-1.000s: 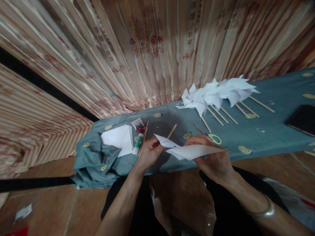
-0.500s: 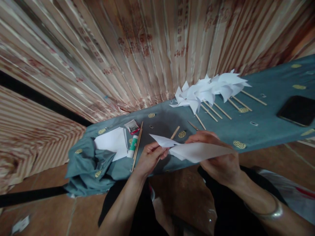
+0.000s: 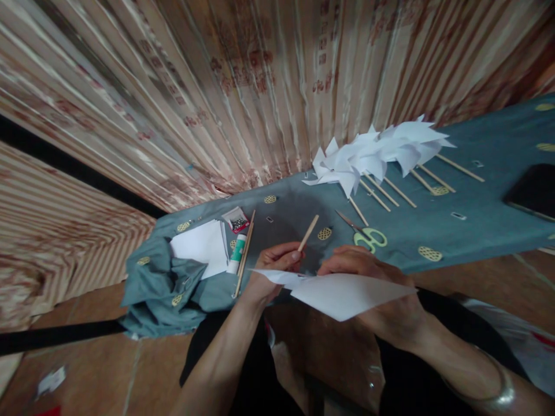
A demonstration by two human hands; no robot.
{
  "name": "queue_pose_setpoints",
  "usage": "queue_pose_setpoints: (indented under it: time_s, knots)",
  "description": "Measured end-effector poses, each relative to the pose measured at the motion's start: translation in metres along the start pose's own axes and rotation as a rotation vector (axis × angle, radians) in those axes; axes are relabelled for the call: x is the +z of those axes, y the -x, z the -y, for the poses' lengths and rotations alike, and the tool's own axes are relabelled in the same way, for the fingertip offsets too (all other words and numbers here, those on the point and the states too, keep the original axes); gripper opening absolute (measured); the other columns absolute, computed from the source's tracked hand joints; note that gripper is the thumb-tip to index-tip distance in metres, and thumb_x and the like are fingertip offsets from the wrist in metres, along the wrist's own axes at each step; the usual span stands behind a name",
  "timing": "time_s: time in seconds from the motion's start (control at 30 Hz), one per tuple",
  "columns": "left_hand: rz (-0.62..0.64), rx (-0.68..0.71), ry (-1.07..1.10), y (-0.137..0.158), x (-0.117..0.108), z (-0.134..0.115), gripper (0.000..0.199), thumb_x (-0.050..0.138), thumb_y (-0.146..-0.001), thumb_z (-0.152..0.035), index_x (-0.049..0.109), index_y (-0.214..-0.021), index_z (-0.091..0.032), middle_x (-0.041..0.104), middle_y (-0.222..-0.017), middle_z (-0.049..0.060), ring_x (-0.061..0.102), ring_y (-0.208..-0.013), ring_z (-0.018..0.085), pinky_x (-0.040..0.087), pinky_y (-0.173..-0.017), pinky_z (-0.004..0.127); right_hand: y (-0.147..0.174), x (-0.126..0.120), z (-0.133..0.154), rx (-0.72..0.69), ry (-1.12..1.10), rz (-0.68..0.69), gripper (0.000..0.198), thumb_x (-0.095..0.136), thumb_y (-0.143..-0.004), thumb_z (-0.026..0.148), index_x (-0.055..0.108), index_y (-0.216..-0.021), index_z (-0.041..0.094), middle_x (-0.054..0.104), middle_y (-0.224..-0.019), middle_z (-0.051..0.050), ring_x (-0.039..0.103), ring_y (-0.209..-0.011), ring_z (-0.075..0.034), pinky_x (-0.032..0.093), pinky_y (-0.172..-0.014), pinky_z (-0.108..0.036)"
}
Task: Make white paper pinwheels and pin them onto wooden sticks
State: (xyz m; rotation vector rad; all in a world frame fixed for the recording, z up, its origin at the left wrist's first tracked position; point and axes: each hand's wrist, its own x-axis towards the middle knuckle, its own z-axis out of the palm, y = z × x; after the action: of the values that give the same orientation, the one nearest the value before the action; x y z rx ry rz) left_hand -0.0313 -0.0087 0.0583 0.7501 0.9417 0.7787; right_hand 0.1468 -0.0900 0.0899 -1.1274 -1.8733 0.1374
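Between the thumb and fingers of my left hand is a thin wooden stick, its end pointing up and away from me. A folded white paper pinwheel spreads in front of both hands, edge-on and close to me. My right hand is closed behind the paper at its centre; the paper hides most of those fingers. Whether stick and pinwheel are joined I cannot tell. Green-handled scissors lie just beyond my right hand.
Finished white pinwheels on sticks lie in a row at the back right. On the left are stacked white paper, a glue stick, spare sticks and a small box of metal pieces. A black phone rests far right.
Both hands and the pinwheel have come slightly lower and nearer. My left fingers now show gripping the stick above the paper. The scissors' handles, hidden before, are uncovered.
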Motion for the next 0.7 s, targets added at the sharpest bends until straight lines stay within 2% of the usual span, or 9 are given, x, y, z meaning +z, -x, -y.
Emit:
queue_pose_setpoints:
  time_s: [0.13, 0.23, 0.43, 0.6, 0.7]
  knots:
    - [0.049, -0.052, -0.009, 0.005, 0.008, 0.001, 0.039, 0.094, -0.048, -0.035, 0.08, -0.077, -0.015, 0.071, -0.067, 0.003, 0.056, -0.053, 0.008, 0.041, -0.052, 0.02, 0.0, 0.001, -0.003, 0.025, 0.017, -0.037, 0.019, 0.055, -0.092, 0.015, 0.059, -0.104, 0.029, 0.076, -0.086, 0.001, 0.075, -0.087, -0.019, 0.059, -0.091, -0.036]
    - [0.067, -0.04, -0.025, 0.008, 0.009, 0.001, 0.033, 0.093, -0.05, -0.034, 0.08, -0.075, -0.017, 0.072, -0.067, 0.003, 0.058, -0.056, 0.01, 0.044, -0.054, 0.021, 0.003, 0.002, -0.008, 0.043, 0.048, -0.07, 0.019, 0.057, -0.091, 0.017, 0.061, -0.105, 0.029, 0.076, -0.089, -0.001, 0.074, -0.092, -0.021, 0.059, -0.091, -0.039]
    - [0.093, 0.03, -0.064, 0.01, 0.006, 0.008, 0.028, 0.091, -0.05, -0.03, 0.08, -0.075, -0.022, 0.076, -0.079, 0.005, 0.066, -0.071, 0.017, 0.053, -0.072, 0.027, 0.006, 0.0, -0.013, 0.051, 0.135, -0.108, 0.018, 0.059, -0.09, 0.019, 0.064, -0.105, 0.028, 0.076, -0.09, -0.004, 0.072, -0.098, -0.025, 0.058, -0.091, -0.043]
    - [0.07, 0.038, -0.036, 0.011, 0.008, 0.01, 0.032, 0.093, -0.048, -0.034, 0.07, -0.061, -0.016, 0.066, -0.061, 0.001, 0.06, -0.06, 0.014, 0.051, -0.064, 0.027, 0.003, -0.005, -0.013, 0.042, 0.153, -0.118, 0.018, 0.059, -0.089, 0.019, 0.065, -0.104, 0.026, 0.075, -0.087, -0.003, 0.072, -0.095, -0.024, 0.057, -0.091, -0.041]
    - [0.062, 0.037, -0.033, 0.013, 0.012, 0.008, 0.035, 0.094, -0.048, -0.032, 0.067, -0.06, -0.014, 0.065, -0.06, 0.0, 0.062, -0.064, 0.014, 0.052, -0.068, 0.027, 0.002, -0.005, -0.014, 0.054, 0.157, -0.139, 0.016, 0.058, -0.09, 0.019, 0.065, -0.103, 0.026, 0.075, -0.087, -0.003, 0.072, -0.094, -0.023, 0.058, -0.091, -0.041]
